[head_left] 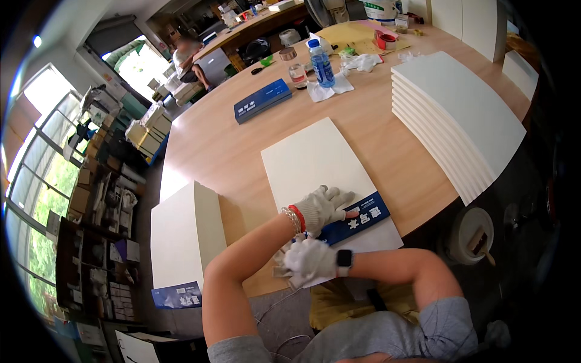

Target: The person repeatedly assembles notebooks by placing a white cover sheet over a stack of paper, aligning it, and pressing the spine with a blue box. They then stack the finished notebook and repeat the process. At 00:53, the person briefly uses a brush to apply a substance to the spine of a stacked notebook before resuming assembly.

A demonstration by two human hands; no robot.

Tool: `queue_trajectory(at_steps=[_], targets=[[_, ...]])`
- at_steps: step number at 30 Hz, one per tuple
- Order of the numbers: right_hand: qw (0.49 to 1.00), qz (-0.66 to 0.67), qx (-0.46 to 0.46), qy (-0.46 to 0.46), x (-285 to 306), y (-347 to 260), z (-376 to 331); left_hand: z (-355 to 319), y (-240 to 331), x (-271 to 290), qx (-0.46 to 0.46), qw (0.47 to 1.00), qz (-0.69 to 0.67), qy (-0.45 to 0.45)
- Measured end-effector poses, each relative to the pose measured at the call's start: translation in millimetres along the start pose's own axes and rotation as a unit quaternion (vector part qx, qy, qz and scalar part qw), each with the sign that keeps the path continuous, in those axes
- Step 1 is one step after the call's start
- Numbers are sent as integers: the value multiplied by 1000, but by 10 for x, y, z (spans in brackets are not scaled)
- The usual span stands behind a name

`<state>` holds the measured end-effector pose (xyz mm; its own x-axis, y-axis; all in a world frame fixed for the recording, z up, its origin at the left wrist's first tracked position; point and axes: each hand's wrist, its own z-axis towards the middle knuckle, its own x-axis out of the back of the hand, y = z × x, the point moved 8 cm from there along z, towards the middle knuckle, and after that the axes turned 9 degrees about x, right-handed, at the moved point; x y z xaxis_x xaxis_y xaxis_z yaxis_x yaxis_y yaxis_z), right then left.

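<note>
A white board or pad point(321, 160) lies at a slant on the table in front of me, with a dark blue printed band point(363, 219) across its near part. My left hand point(327, 209), in a whitish knit glove with bare fingertips, presses on the board and band with its fingers stretched out. Crossing beneath it, my right hand point(308, 261), also gloved, is at the band's left end by the near edge. Its fingers are blurred and partly hidden, so any grip does not show. White paper point(369, 239) shows on the near side of the band.
At left stands a stack of white boards point(181, 236) with a blue band; a taller stack point(460, 109) rises at right. Farther back are a blue box point(262, 101), a blue bottle point(321, 63) and a jar point(298, 77). A bucket point(472, 236) stands below the table's right edge. A person point(189, 63) sits far off.
</note>
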<state>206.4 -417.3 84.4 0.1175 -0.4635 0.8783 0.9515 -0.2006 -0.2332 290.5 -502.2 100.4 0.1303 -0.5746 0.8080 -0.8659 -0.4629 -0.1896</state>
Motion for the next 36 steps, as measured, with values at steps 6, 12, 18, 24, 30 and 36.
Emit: queue_trajectory(at_steps=[6,12,18,24,30,36], targets=[[998,38,44,-3,273,404,-795,-22,-32,12,-45,996,-18,78],[1000,6,-15,-25,256,-19,-18,12,-17,-146,-58,991,-14,118],[950,-207,-230,-33,1474,1187,-2370,17,156,108,-3,1000,18,-15],[840,-330,-392,179,1792,1151,-2322,-230,93,71,62,995,47,59],[801,160,-557,147,965,1883,-2100,-841,143,-401,319,872,-285,237],[736,467,-473,128,849,1812,-1692,-511,975,-1277,-65,-160,-983,57]])
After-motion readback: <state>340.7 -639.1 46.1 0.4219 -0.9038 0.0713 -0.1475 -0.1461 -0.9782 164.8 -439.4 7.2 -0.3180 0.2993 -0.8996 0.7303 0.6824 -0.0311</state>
